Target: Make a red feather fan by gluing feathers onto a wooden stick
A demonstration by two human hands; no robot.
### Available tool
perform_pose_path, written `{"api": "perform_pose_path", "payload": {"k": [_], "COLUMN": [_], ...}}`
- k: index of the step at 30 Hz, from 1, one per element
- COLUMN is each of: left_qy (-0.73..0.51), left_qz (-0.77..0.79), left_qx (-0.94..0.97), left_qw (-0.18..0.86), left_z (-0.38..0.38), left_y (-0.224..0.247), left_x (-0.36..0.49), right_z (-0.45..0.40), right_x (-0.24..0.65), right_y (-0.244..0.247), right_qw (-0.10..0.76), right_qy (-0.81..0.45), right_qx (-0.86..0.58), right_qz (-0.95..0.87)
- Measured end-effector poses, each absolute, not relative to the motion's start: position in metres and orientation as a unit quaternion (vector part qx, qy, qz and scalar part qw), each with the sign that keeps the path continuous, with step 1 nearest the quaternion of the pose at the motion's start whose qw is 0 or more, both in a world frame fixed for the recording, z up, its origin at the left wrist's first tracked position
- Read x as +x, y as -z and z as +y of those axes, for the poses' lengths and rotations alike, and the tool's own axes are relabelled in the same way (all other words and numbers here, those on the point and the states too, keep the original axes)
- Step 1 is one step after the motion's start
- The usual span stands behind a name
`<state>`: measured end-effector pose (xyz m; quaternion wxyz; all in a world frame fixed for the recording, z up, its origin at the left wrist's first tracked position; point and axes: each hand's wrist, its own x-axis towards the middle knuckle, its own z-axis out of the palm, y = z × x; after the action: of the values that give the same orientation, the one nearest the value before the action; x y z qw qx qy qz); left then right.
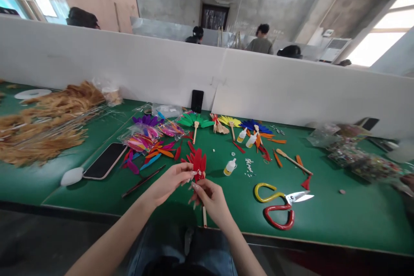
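Observation:
A partly built red feather fan (199, 160) with a pale wooden handle (204, 216) is between my hands, over the table's front edge. My left hand (173, 181) is closed, thumb and fingertips pinching the base of the feathers from the left. My right hand (209, 196) curls round the fan just below, its fingers hiding the top of the handle. Small white bits show at the feather base. An uncapped glue bottle (230, 167) stands to the right, beside scattered tiny white pieces (249, 166). Loose red feathers (190, 146) lie behind the fan.
Scissors (284, 207) lie open at the right. Green (196, 120), yellow (230, 121) and blue (257, 127) feather fans line the back, near two more glue bottles. Bagged feathers (142, 138), a phone (106, 161) and brown fibre bundles (48, 120) are left. A white partition (155, 69) rises behind.

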<state>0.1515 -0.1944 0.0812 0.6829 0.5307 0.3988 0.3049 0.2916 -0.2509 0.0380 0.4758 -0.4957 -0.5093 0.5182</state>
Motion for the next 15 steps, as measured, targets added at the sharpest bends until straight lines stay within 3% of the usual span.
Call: {"api": "perform_pose_path", "payload": {"k": [15], "left_qy": [-0.345], "left_qz": [0.418], "left_qx": [0.532], "left_qw": [0.651], "left_z": [-0.184], "left_y": [-0.082], "left_x": [0.148], "right_z": [-0.264], "right_x": [0.302], "right_y": [-0.031], "right_qw": [0.499], "right_qy": [-0.521], "right_qx": [-0.463], "right_qz": [-0.515]}}
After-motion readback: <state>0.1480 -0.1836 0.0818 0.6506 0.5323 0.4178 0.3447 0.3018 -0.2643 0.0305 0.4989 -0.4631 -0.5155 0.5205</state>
